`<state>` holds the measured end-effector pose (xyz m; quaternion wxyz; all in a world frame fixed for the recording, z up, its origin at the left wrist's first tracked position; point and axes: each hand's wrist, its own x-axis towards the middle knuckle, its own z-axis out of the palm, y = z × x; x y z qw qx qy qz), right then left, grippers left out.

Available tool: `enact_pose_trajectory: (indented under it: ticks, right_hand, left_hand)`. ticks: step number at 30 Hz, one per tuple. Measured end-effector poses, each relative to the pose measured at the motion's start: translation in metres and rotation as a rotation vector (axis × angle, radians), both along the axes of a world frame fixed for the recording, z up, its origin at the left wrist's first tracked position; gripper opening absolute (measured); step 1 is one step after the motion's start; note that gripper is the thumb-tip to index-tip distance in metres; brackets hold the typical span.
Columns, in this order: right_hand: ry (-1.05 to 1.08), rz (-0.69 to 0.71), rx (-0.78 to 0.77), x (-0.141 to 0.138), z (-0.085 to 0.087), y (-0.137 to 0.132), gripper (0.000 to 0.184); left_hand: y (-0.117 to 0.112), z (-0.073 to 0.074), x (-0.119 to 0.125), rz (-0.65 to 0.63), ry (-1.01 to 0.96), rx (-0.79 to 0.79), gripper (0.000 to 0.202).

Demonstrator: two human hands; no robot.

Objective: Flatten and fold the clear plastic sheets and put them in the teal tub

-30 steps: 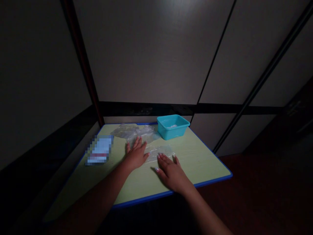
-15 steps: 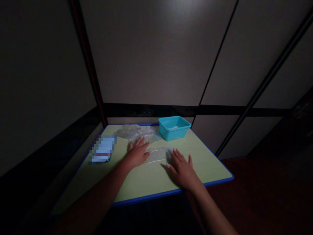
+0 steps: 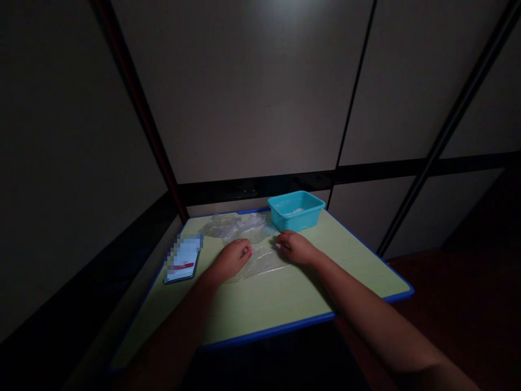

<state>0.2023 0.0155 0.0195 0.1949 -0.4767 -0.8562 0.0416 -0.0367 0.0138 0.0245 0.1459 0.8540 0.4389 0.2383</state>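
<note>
A clear plastic bag [image 3: 264, 262] lies flat on the table between my two hands, its lower edge showing as a pale line. My left hand [image 3: 234, 258] is closed at the bag's left side, with thumb and fingers pinched together on the film. At the upper right corner of the bag, my right hand [image 3: 296, 247] is curled, its fingertips pinched on the film and its knuckles just in front of the turquoise basin [image 3: 299, 221]. The exact grip of the fingertips is partly hidden.
More crumpled clear plastic bags [image 3: 228, 224] lie at the table's back. A phone [image 3: 184, 260] with a lit, partly blurred screen rests at the left. The table [image 3: 260, 309] has a blue edge, and dark-banded panels [image 3: 252, 108] stand close behind it.
My hands were spread flat on the plastic; now both are curled closed at its sides. The right hand has moved up toward the basin. The view has shifted slightly.
</note>
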Motion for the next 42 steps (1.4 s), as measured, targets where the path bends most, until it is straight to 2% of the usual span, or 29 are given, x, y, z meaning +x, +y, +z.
enact_pose_trajectory:
  ticks: [2, 5, 13, 19, 26, 36, 42]
  right_hand:
    - [0.084, 0.023, 0.022, 0.005, -0.008, 0.001, 0.019]
    - [0.097, -0.031, 0.0, 0.007, -0.014, 0.0, 0.019]
    - [0.017, -0.187, -0.058, -0.001, -0.011, 0.002, 0.024]
    - [-0.004, -0.2, -0.092, -0.004, -0.01, 0.001, 0.024]
    - [0.004, -0.191, -0.099, 0.001, -0.009, 0.003, 0.014]
    - [0.035, -0.187, -0.109, 0.006, -0.013, 0.008, 0.005]
    - [0.041, -0.183, -0.103, 0.006, -0.013, 0.009, 0.007]
  left_hand:
    - [0.0, -0.003, 0.001, -0.01, 0.002, -0.027, 0.013]
    - [0.0, -0.006, 0.004, -0.021, 0.012, -0.053, 0.009]
    - [0.002, -0.012, 0.004, -0.007, 0.082, 0.012, 0.019]
    - [0.002, -0.014, 0.002, -0.019, 0.145, 0.056, 0.02]
    - [0.003, -0.018, 0.0, -0.022, 0.19, 0.06, 0.023]
    - [0.005, -0.006, -0.007, -0.019, 0.207, 0.01, 0.019]
    - [0.004, -0.005, -0.009, -0.048, 0.178, -0.023, 0.014]
